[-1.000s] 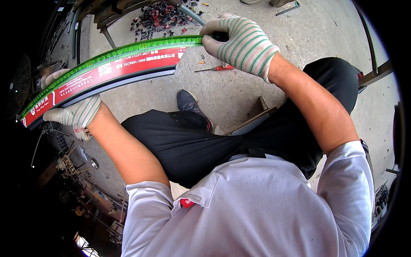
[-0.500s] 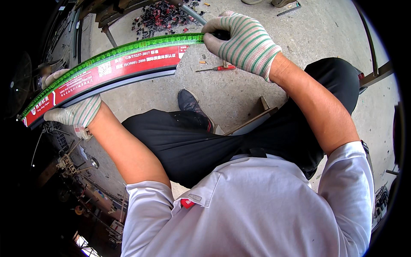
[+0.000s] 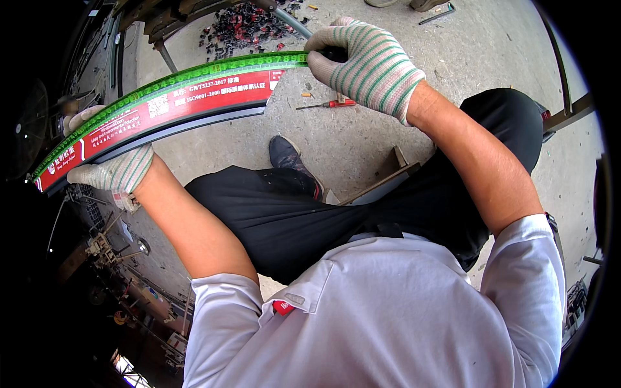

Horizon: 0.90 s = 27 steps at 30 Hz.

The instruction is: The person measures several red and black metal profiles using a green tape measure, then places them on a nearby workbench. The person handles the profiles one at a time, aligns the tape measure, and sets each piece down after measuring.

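Observation:
A dark metal profile with a red printed film (image 3: 213, 97) stretches across the upper left, looking bowed in this view. My left hand (image 3: 119, 169), in a white knit glove with green stripes, wraps round it near its left part, the fingertips showing beyond its far edge. Along that far edge lies a green tape measure blade (image 3: 217, 67), drawn out over the profile's length. My right hand (image 3: 369, 68), gloved alike, is closed round the dark tape measure case (image 3: 334, 53), just past the profile's right end. Most of the case is hidden by the fingers.
On the concrete floor lie a heap of black and red scraps (image 3: 242, 32) and a red-handled screwdriver (image 3: 339, 103). A metal tube (image 3: 291, 21) slants down behind my right hand. My shoe (image 3: 284, 155) is below the profile. Equipment (image 3: 100, 246) stands at the left.

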Tool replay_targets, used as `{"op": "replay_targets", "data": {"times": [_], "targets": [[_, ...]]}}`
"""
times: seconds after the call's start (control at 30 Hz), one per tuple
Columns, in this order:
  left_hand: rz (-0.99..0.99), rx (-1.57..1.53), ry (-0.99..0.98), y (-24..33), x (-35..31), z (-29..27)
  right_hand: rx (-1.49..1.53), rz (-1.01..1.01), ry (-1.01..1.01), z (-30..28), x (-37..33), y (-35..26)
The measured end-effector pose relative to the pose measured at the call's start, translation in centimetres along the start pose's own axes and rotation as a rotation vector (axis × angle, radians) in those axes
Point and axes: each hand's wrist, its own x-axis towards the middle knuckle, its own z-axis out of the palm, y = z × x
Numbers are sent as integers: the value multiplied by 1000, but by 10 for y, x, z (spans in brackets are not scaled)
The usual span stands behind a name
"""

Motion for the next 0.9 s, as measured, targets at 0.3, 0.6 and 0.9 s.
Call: {"op": "replay_targets", "data": {"times": [0.3, 0.6, 0.9], "targets": [[-24, 65, -43, 6, -1, -4, -7, -10, -7, 1, 0, -1], [-31, 18, -25, 3, -1, -2, -13, -61, 15, 1, -1, 2], [-7, -11, -3, 5, 1, -3, -23, -16, 7, 1, 0, -2]]}}
